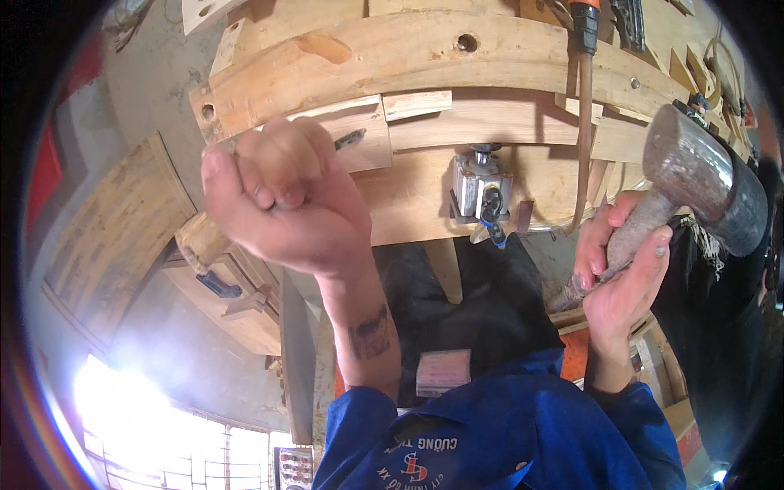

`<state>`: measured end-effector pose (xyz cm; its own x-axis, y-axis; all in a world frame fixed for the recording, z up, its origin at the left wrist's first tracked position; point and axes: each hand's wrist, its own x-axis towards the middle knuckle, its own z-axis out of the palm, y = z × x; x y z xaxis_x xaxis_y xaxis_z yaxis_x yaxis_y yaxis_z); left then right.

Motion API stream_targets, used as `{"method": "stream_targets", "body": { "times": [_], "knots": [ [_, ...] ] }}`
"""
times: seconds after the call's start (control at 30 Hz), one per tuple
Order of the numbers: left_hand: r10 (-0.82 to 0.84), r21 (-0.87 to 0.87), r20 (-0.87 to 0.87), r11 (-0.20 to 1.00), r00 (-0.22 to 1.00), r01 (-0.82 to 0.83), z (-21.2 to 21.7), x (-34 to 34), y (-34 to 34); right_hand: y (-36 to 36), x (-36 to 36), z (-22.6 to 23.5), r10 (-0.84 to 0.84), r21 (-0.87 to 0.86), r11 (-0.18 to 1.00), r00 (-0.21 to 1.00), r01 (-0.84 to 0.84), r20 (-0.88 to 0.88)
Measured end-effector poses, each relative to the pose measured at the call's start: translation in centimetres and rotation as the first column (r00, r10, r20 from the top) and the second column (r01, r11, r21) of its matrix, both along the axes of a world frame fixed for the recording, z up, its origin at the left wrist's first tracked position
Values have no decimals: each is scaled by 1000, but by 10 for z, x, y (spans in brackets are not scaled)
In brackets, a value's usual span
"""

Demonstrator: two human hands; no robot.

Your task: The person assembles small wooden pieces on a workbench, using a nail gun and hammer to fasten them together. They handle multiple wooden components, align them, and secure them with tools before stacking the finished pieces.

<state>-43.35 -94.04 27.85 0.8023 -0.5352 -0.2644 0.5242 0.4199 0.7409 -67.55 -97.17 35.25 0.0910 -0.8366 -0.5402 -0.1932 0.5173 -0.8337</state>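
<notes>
My right hand [616,265] is wrapped round the worn wooden handle of a mallet [690,155]. Its thick cylindrical head has a metal-looking body and a black end, and is raised at the right. At the left, my left hand [286,196] is curled into a fist in front of the wooden workpiece; whatever its fingers hold, if anything, is hidden. Between the hands, a small silver air cylinder [482,184] with a blue-and-black hose fitting sits against the pale wooden board [412,184]. A long curved wooden beam [392,61] spans the bench above both hands.
A brown hose [585,139] with an orange-and-black connector hangs over the beam near the right hand. Curved wooden panels [122,237] and a frame with a black handle [219,284] lie at left. Another person's dark-clothed leg [702,343] stands close at right.
</notes>
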Motion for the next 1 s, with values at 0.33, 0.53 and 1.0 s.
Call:
{"method": "stream_targets", "body": {
  "times": [0.33, 0.53, 1.0],
  "knots": [
    [-264, 197, -221, 931, 939, 308, 69, 11, -53, -57, 47, 35, 268, 54, 961, 963, -270, 33],
    [-557, 271, -49, 791, 829, 548, 37, 65, -164, -157, 122, -1, 497, -356, 785, 858, -507, -126],
    [-872, 857, 286, 418, 396, 301, -8, 82, -178, -143, 177, -50, 308, -443, 773, 879, -455, -364]
  ]
}}
